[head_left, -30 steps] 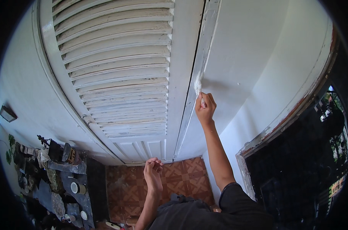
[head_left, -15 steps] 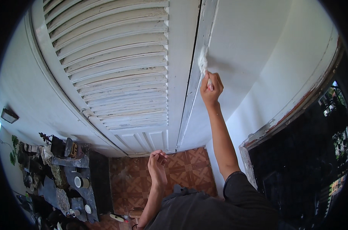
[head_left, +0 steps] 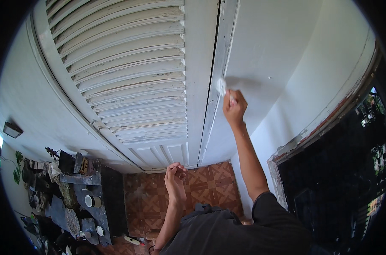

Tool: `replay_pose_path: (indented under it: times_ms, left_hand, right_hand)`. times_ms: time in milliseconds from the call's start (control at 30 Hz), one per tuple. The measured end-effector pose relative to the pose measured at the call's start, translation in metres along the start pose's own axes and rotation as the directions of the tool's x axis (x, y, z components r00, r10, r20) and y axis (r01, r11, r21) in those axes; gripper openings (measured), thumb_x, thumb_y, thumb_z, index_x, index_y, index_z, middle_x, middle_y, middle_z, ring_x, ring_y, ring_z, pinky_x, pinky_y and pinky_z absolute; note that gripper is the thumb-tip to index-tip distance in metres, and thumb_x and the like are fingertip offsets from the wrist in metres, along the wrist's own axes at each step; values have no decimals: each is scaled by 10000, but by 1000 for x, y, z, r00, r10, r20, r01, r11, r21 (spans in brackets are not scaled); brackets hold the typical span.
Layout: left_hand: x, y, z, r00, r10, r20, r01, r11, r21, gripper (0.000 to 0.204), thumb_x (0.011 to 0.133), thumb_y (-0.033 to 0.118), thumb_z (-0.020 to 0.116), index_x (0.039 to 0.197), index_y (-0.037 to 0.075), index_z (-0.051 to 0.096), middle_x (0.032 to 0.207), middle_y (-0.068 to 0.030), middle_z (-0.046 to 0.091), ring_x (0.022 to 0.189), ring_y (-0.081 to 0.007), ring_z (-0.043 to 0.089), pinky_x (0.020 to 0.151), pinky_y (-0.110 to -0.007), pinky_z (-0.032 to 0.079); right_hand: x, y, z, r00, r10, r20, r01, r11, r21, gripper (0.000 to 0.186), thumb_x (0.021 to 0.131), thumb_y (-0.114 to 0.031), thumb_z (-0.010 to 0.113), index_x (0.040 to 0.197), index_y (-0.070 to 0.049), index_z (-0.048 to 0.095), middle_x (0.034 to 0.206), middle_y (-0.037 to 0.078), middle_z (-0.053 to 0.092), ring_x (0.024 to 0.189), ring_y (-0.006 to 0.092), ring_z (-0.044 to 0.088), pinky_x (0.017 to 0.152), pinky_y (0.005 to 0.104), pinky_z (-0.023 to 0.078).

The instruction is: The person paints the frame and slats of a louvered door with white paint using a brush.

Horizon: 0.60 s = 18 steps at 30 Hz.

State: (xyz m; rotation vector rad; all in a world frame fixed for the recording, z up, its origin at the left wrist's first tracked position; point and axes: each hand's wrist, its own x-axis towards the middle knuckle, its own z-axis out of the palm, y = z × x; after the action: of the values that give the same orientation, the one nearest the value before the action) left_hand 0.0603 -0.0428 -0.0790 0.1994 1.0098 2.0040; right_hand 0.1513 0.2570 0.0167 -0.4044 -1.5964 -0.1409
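Note:
My right hand is closed around the handle of a paintbrush, its white bristles pointing up and a little left. The bristles are against the narrow white door frame, or very close to it, and look smeared by motion. Left of the frame is a white louvred door with worn, chipped slats. My left hand hangs in front of my body over the floor, fingers loosely curled and nothing visible in them.
White wall lies to the right, reaching a dark opening with a peeling frame. At lower left a grey ledge carries a white pot and clutter. A white-and-red tool rests near the patterned tile floor.
My right hand has moved the paintbrush slightly down along the door frame, and its bristles have shifted a little left. My left hand stays nearly where it was.

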Motion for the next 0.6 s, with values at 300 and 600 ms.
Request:
replay_pose_path:
  times_ms: [300, 600]
  left_hand:
    - [3, 0, -5, 998, 56, -40, -57, 998, -30, 197, 976, 186, 475, 1064, 52, 590, 944, -41, 609, 870, -151, 577, 774, -291, 401]
    - [8, 2, -2, 996, 48, -77, -50, 998, -32, 191, 970, 191, 474, 1059, 67, 588, 945, -34, 611, 874, -143, 576, 809, -300, 395]
  right_hand:
    - [140, -14, 16, 908, -226, -352, 251, 968, 26, 78, 870, 36, 651, 909, -18, 611, 708, 81, 595, 581, 237, 539, 515, 334, 436]
    - [75, 10, 41, 908, -336, -251, 340, 940, -28, 46, 860, 45, 628, 887, 12, 610, 682, 85, 575, 549, 236, 550, 482, 331, 437]
